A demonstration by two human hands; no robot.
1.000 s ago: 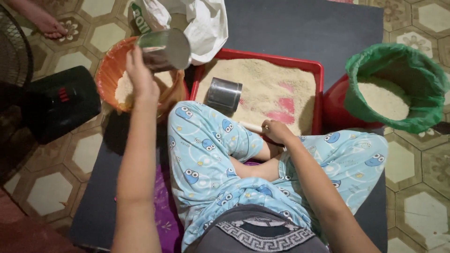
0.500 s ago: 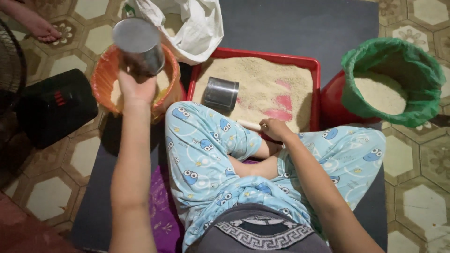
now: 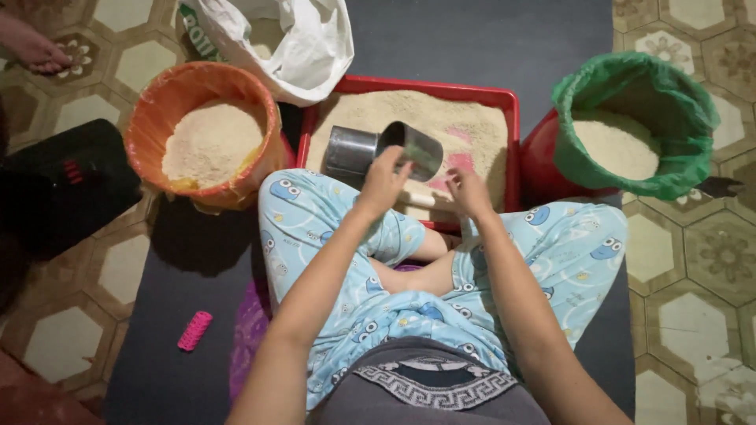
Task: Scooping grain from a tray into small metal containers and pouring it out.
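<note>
Metal cup point(image 3: 416, 148) gripped by left hand point(image 3: 383, 179) over red tray point(image 3: 513, 142) edge; right hand point(image 3: 468, 191) loose, holding nothing.

Left hand point(image 3: 383, 179) brought cup point(image 3: 414, 148) over tray point(image 3: 510, 149)

Red rectangular plastic tray point(image 3: 504, 98), centre top: tan grain. Orange round bucket point(image 3: 157, 110), upper left: beige powder. Green plastic-lined red bucket point(image 3: 677, 110), upper right: pale grain. Two silver metal cups point(image 3: 413, 148). Light-blue trousers point(image 3: 315, 212), owl print. Pink ribbed roller point(image 3: 194, 330), lower left, on dark grey mat point(image 3: 181, 378). Cream-brown hexagon floor tiles point(image 3: 693, 315).
</note>
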